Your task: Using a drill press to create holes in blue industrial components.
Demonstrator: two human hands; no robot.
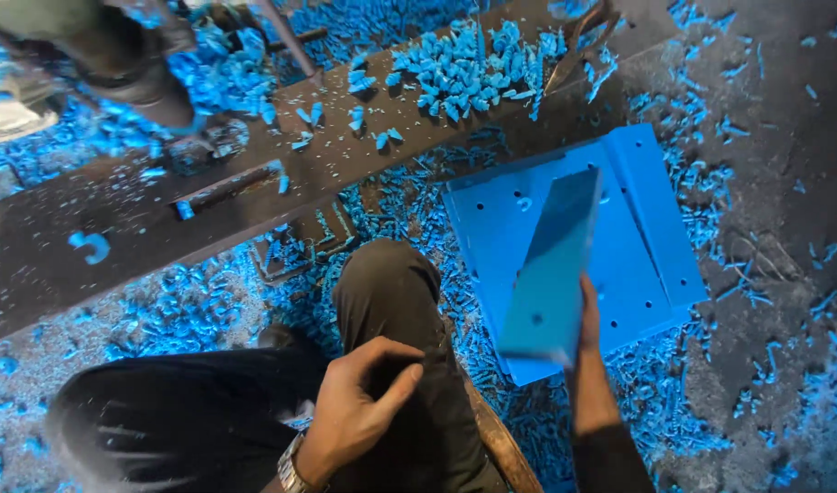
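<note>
Head view showed a flat blue plastic plate with drilled holes [638, 246] lying among blue swarf; over it the right hand [585, 321] gripped a narrower blue plastic strip [551, 274] by its lower edge, tilted. Left of the plate, the left hand [359, 406] rested loosely curled and empty on a dark trouser leg [391, 301]; held so thinly, the strip could probably slip onto the plate.

Blue shavings [190, 310] crowd floor; dark beam [254, 183] blocks ahead; right floor [784, 219] seemingly freer.

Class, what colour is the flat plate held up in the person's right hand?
Blue: the plate in the right hand matches the stack beneath; head view.
</note>
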